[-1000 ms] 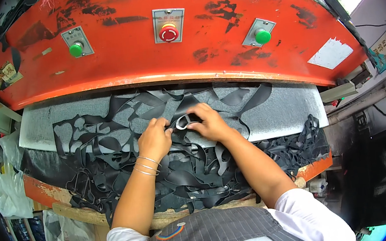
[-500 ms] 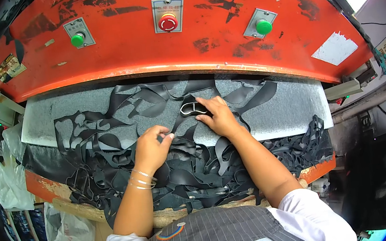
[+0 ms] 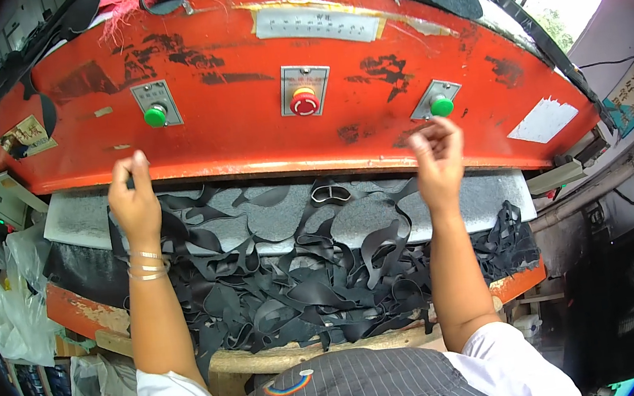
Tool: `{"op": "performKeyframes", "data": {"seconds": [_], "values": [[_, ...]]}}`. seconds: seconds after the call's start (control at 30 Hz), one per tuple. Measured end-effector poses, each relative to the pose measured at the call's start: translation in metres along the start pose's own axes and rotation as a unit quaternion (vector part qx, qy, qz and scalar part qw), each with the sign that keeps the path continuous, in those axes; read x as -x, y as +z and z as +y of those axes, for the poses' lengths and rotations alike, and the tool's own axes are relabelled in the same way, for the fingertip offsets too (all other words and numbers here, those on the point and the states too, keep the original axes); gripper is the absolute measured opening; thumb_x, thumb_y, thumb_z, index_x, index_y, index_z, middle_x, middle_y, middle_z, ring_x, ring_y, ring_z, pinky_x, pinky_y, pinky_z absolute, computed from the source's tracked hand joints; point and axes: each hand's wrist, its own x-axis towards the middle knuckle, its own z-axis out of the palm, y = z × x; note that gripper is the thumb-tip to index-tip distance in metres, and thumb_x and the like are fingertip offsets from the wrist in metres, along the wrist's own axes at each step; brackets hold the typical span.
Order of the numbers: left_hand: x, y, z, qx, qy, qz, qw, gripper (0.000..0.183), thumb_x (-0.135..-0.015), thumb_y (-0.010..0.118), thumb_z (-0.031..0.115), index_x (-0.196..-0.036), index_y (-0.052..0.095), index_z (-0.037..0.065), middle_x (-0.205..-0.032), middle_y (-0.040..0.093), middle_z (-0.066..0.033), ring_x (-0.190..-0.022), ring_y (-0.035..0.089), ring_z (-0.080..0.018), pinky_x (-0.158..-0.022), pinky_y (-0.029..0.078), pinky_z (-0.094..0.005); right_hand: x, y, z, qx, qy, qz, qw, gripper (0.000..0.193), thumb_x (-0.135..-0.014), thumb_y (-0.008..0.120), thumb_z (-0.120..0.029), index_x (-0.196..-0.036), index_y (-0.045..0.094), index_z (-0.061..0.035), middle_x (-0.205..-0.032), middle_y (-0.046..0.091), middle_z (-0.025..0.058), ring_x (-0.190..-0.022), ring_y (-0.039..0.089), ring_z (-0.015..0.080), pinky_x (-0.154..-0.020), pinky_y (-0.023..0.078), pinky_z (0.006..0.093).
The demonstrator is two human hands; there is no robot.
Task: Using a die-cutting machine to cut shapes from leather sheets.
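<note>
Both my hands are raised above the work, apart from each other, with nothing in them. On the left, my left hand (image 3: 134, 200) has its fingers loosely bent and the thumb standing away from them. My right hand (image 3: 439, 163) is held up in front of the right green push button (image 3: 442, 106), its fingers half curled and apart from the thumb. Between them a small curved metal cutting die (image 3: 331, 200) with a pale rim rests on black sheet scraps (image 3: 265, 197). The scraps lie on a grey cutting board (image 3: 226, 232). Another green button (image 3: 155, 116) sits beyond my left hand.
A red machine beam (image 3: 245, 131) spans the far side, with a red stop button (image 3: 304, 103) in its middle. Tangled black offcuts (image 3: 298, 303) pile up along the near edge. White plastic bags (image 3: 19, 314) hang at the left.
My hands have left the die and scraps, spreading apart and rising toward the red beam. The die stays on the sheet. The view has tilted up, showing more above the beam.
</note>
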Motion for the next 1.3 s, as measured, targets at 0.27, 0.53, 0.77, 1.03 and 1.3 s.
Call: {"op": "performKeyframes", "data": {"seconds": [0.27,0.53,0.77,1.03,1.3], "values": [[-0.011,-0.028,0.03,-0.06,0.052,-0.137,0.987,0.032,-0.092,0.064,0.023,-0.074,0.051,0.0,-0.066,0.054,-0.0116,-0.062,0.051,-0.0241,-0.062,0.044,-0.0354,0.014,-0.013,-0.032,0.079,0.014,0.052,0.995,0.017,-0.093,0.064,-0.013,-0.102,0.056,-0.0014,-0.089,0.059,0.0053,-0.079,0.055,0.011,-0.07,0.047,0.0266],[0.204,-0.095,0.081,-0.115,0.002,-0.618,0.778,0.024,-0.086,0.065,0.036,-0.091,0.075,0.015,-0.092,0.068,-0.0086,-0.086,0.066,-0.0318,-0.077,0.053,-0.0424,0.225,-0.028,-0.102,0.171,0.046,-0.544,0.821,0.05,-0.079,0.075,-0.041,-0.106,0.067,-0.0003,-0.102,0.066,0.0161,-0.099,0.062,0.0336,-0.088,0.048,0.041],[0.263,-0.104,0.087,-0.176,-0.024,-0.56,0.809,0.024,-0.086,0.065,0.033,-0.088,0.075,0.012,-0.085,0.065,-0.0085,-0.079,0.066,-0.0319,-0.07,0.052,-0.0428,0.291,-0.02,-0.101,0.285,-0.054,-0.501,0.815,0.044,-0.064,0.08,-0.034,-0.093,0.067,-0.004,-0.087,0.061,0.0094,-0.087,0.058,0.0278,-0.078,0.049,0.0369],[0.261,-0.104,0.094,-0.192,-0.05,-0.551,0.811,0.023,-0.086,0.066,0.033,-0.086,0.075,0.012,-0.084,0.066,-0.0089,-0.08,0.066,-0.0313,-0.069,0.052,-0.0418,0.27,-0.028,-0.114,0.298,-0.064,-0.558,0.772,0.041,-0.068,0.078,-0.03,-0.099,0.069,-0.0048,-0.084,0.062,0.0088,-0.085,0.059,0.0268,-0.076,0.051,0.0356],[0.174,-0.07,0.055,-0.09,-0.08,-0.458,0.881,0.013,-0.082,0.072,0.019,-0.085,0.073,0.006,-0.087,0.069,-0.0135,-0.087,0.067,-0.0298,-0.081,0.051,-0.0374,0.128,-0.019,-0.053,0.289,0.048,-0.412,0.863,0.044,-0.079,0.074,-0.033,-0.115,0.066,-0.0087,-0.107,0.067,0.0167,-0.109,0.059,0.0351,-0.09,0.048,0.0444]]}}
